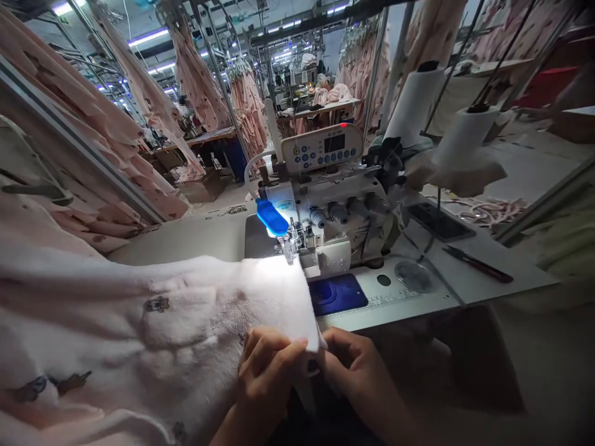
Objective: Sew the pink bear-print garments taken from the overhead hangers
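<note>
A fluffy pale pink fabric (186, 322) with small dark prints lies across the sewing table and reaches under the presser foot (290, 248) of a white overlock machine (325, 217). My left hand (267, 371) pinches the fabric's near right corner with its fingers closed over the edge. My right hand (357, 371) is closed on the same corner from the right side. Both hands sit at the table's front edge, well short of the needle.
Two white thread cones (460, 136) stand to the right of the machine, and a control panel (321, 148) sits above it. A dark pen-like tool (478, 265) lies on the table at the right. Pink garments (199, 80) hang on racks behind and at the left.
</note>
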A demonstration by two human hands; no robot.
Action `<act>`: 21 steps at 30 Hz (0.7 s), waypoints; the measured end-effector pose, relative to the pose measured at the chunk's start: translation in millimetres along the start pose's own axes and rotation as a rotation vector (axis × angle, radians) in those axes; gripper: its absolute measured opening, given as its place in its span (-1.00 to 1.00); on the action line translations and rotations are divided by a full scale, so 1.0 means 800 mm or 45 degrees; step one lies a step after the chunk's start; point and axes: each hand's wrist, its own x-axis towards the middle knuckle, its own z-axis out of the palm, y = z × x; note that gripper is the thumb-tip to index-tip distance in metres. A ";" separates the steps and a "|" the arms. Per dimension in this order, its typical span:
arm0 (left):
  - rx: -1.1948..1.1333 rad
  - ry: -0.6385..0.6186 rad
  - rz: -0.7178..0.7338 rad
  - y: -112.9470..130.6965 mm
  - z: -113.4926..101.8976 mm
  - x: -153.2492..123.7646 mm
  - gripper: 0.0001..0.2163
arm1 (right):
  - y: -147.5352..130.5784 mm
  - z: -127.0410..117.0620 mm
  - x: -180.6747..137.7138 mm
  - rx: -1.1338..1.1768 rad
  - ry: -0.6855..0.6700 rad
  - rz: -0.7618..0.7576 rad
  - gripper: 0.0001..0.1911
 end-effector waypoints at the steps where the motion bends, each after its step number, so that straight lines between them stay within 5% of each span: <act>1: 0.025 -0.002 0.024 0.001 -0.001 0.001 -0.78 | -0.001 0.000 -0.002 0.018 -0.003 0.027 -0.71; 5: 0.209 0.010 0.136 0.004 -0.003 0.003 -0.80 | 0.004 -0.007 -0.008 0.020 -0.116 0.061 -0.60; 10: 0.273 -0.050 0.121 0.002 -0.005 0.004 -0.84 | 0.021 -0.022 0.006 -0.766 0.328 -0.784 -0.81; 12: 0.257 -0.057 0.155 -0.004 -0.002 0.005 -0.88 | 0.027 -0.023 0.015 -0.956 0.330 -1.007 -0.82; 16: 0.302 -0.084 0.151 -0.022 0.004 0.008 -0.75 | 0.034 -0.022 0.023 -1.011 0.170 -1.173 -0.83; 21: 0.360 -0.240 0.247 -0.039 0.001 0.014 -0.66 | 0.034 -0.024 0.026 -0.990 0.235 -1.224 -0.76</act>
